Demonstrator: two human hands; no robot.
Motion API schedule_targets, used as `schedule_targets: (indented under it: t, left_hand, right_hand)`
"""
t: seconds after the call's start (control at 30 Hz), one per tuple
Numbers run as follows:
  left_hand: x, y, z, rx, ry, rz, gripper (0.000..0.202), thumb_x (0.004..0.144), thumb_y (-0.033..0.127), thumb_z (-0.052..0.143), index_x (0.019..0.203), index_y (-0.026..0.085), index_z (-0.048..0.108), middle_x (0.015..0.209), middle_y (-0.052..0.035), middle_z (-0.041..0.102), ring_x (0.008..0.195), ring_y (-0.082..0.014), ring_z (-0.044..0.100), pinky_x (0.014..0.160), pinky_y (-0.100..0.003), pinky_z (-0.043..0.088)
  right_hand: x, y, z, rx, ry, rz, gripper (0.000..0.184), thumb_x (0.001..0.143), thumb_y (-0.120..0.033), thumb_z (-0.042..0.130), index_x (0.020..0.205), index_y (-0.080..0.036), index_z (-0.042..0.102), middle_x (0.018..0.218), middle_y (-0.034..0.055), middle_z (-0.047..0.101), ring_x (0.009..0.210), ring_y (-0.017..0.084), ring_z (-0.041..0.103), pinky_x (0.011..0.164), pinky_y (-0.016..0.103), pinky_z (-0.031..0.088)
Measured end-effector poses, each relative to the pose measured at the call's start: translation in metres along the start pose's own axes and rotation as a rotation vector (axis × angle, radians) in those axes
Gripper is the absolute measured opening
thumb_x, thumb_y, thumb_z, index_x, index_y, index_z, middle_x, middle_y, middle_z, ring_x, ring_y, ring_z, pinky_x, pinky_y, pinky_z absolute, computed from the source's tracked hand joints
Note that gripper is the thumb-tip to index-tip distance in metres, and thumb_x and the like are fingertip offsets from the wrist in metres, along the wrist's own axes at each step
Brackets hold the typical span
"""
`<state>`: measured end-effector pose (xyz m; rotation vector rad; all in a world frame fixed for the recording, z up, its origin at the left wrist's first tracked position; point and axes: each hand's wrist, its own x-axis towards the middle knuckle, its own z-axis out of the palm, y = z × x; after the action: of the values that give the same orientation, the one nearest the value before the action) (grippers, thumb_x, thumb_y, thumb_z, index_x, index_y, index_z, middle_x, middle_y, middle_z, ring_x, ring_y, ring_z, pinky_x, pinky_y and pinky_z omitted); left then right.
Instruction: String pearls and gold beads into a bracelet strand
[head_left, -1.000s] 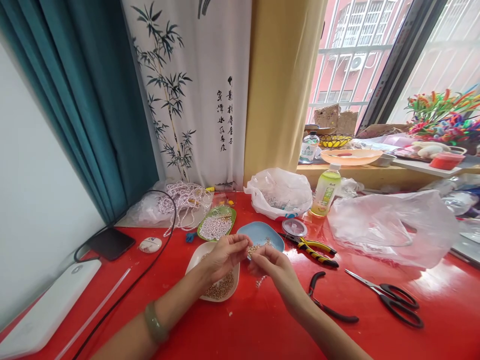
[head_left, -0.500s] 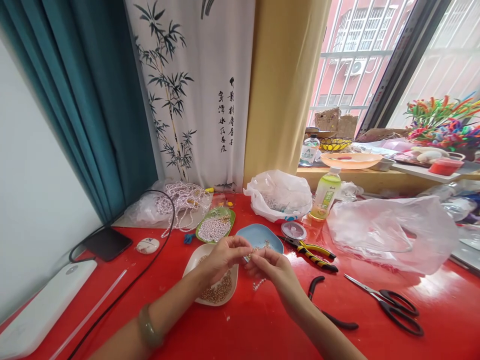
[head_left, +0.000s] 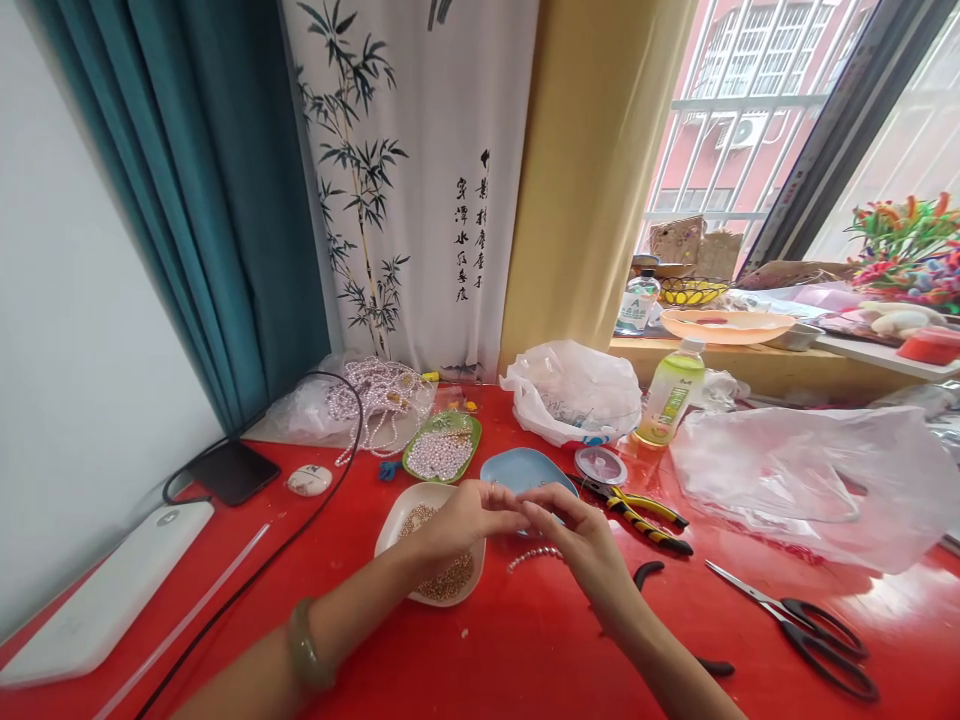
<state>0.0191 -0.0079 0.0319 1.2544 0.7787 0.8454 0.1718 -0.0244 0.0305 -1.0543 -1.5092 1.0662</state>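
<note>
My left hand (head_left: 480, 520) and my right hand (head_left: 566, 520) meet at the fingertips, both pinched. What the left fingers hold is too small and hidden to make out. A short bead string (head_left: 534, 556) of pale, shiny beads hangs just below, one end passing behind my right hand, which seems to hold it. Under my left forearm is a cream dish (head_left: 388, 535) of small gold beads (head_left: 448, 580). A blue dish (head_left: 517, 465) lies behind the fingertips, partly covered by them. Beyond the cream dish sits a green tray (head_left: 475, 440) of pearly beads (head_left: 439, 455).
To the right lie yellow-black pliers (head_left: 649, 520), a thread spool (head_left: 600, 465), black-handled pliers (head_left: 649, 572) partly behind my arm, and scissors (head_left: 802, 630). A bottle (head_left: 670, 395) and plastic bags (head_left: 570, 385) stand behind. A black cable (head_left: 300, 535) and phone (head_left: 232, 472) are left.
The view has shifted, so the scene sits further right. My fingertips have come together, hiding the gold beads seen between them. The bead string now shows longer, curving toward my right hand.
</note>
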Motion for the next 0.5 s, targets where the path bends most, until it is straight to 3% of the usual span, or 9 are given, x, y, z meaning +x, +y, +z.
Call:
schedule_targets:
  t: [0.1,0.27,0.37,0.5]
  left_hand:
    - [0.0,-0.001,0.002,0.003,0.002,-0.007,0.027,0.061,0.034,0.069,0.074,0.012,0.062,0.071,-0.0047,0.063,0.067,-0.0141,0.054,0.064,-0.025,0.037]
    - [0.001,-0.004,0.004,0.02,-0.044,-0.031,0.02,0.06,0.029,0.068,0.068,0.012,0.062,0.064,-0.0024,0.061,0.057,-0.0111,0.051,0.058,-0.023,0.036]
    - [0.001,-0.005,0.003,0.041,-0.071,-0.032,0.016,0.062,0.027,0.067,0.068,0.013,0.062,0.062,-0.0011,0.06,0.057,-0.0106,0.05,0.059,-0.023,0.035]
    - [-0.001,-0.004,0.004,-0.004,-0.112,-0.027,0.014,0.063,0.025,0.066,0.066,0.012,0.062,0.065,-0.0024,0.062,0.062,-0.0118,0.052,0.064,-0.024,0.036]
  right_hand:
    - [0.0,-0.002,-0.001,0.007,-0.007,-0.015,0.026,0.069,-0.042,0.059,0.064,-0.017,0.059,0.062,-0.0002,0.052,0.058,0.013,0.05,0.055,0.023,0.041]
    - [-0.001,-0.007,-0.006,0.184,0.075,0.098,0.026,0.074,-0.044,0.054,0.071,-0.019,0.053,0.055,-0.0021,0.053,0.048,0.012,0.05,0.048,0.023,0.041]
    - [-0.002,-0.011,-0.009,0.301,0.115,0.089,0.025,0.075,-0.043,0.055,0.069,-0.02,0.05,0.061,-0.0012,0.056,0.049,0.012,0.052,0.048,0.024,0.043]
    - [-0.001,-0.013,-0.011,0.444,0.115,0.095,0.021,0.072,-0.038,0.061,0.068,-0.019,0.053,0.054,-0.0033,0.055,0.047,0.009,0.05,0.046,0.02,0.041]
